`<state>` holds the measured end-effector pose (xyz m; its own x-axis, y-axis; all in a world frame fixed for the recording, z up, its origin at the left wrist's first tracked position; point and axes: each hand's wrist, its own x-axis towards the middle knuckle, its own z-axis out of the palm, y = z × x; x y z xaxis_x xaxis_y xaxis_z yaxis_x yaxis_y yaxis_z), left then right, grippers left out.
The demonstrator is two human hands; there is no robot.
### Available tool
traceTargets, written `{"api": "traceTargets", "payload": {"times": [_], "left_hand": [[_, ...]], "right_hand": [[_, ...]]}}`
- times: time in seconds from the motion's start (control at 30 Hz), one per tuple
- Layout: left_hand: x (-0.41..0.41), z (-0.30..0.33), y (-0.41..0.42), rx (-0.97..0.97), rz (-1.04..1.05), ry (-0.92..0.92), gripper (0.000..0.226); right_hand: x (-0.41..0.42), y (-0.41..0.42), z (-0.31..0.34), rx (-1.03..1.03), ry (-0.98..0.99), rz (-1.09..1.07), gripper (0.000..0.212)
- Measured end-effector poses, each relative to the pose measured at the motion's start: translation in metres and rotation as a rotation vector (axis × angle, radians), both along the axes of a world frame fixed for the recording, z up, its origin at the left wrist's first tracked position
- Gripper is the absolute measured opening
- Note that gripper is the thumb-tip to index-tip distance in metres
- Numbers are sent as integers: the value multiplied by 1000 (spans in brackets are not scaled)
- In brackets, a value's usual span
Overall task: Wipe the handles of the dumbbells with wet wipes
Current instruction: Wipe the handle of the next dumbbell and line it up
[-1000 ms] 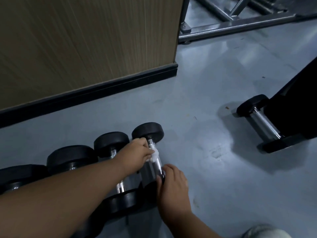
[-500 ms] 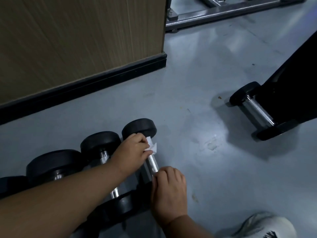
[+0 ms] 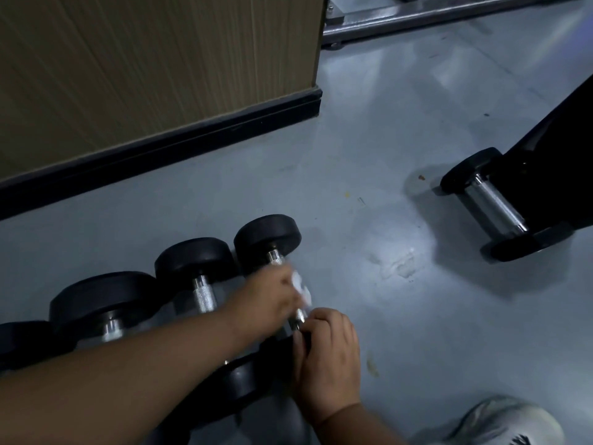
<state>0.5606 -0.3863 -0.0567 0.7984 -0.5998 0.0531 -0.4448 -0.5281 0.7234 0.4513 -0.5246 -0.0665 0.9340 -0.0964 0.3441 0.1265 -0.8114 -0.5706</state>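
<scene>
**Wipe on the end dumbbell's handle, both hands on it**

The left hand has its grip closed on a white wet wipe, pressing it against the chrome handle of the rightmost dumbbell in a row on the floor. The hand is motion-blurred, so how its fingers wrap cannot be told. The right hand lies at the near end of the same handle, fingers curled over the bar and the near weight head.

Just left of this dumbbell, and touching it at the far heads, lies a second dumbbell with a knurled handle, then a larger third dumbbell, and a dark head at the left frame edge. The left forearm crosses over the near ends of these, hiding them.

Behind the row runs a wood-grain panel with a black baseboard; a strip of bare grey floor lies between the two. The panel ends at a corner, beyond which a metal frame rail sits on the floor.

To the right the floor lies open, with a pale scuffed patch. Well apart on that side lies a lone dumbbell, partly under a black object. A light-coloured shoe shows at the lower right corner.
</scene>
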Motion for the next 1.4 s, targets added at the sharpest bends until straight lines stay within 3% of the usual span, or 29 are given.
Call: {"api": "traceTargets", "payload": {"times": [0.1, 0.27, 0.4, 0.47, 0.6, 0.67, 0.83, 1.0, 1.07, 1.2, 1.3, 1.4], "left_hand": [[-14, -3, -1, 60, -172, -65, 24], [26, -10, 11, 44, 177, -56, 13], [-14, -10, -1, 21, -147, 28, 11], [-10, -12, -2, 60, -197, -49, 14], [27, -10, 5, 47, 145, -46, 15], [20, -8, 5, 21, 186, -59, 11], [-15, -8, 4, 47, -148, -18, 14], [22, -10, 9, 47, 168, -52, 25], [10, -12, 5, 45, 162, -45, 29], [-15, -12, -5, 50, -84, 17, 16], [14, -14, 3, 64, 75, -20, 23], [21, -14, 4, 25, 191, -26, 14]], "right_hand": [[1, -3, 0, 24, -17, 19, 4], [2, -2, 0, -43, -23, 4, 12], [3, -5, 1, -8, -11, 25, 5], [5, -7, 1, 9, -4, 29, 4], [5, -7, 2, -31, 18, 13, 11], [4, -6, 1, -34, 15, 17, 13], [8, -9, 2, 7, 1, 19, 17], [6, -10, 1, -11, -2, 13, 16], [6, -11, 0, -1, -6, 14, 16], [9, -12, -1, 37, -19, 16, 12], [8, -12, 0, 5, -2, 22, 13], [6, -12, 0, -2, 2, 21, 12]]}}
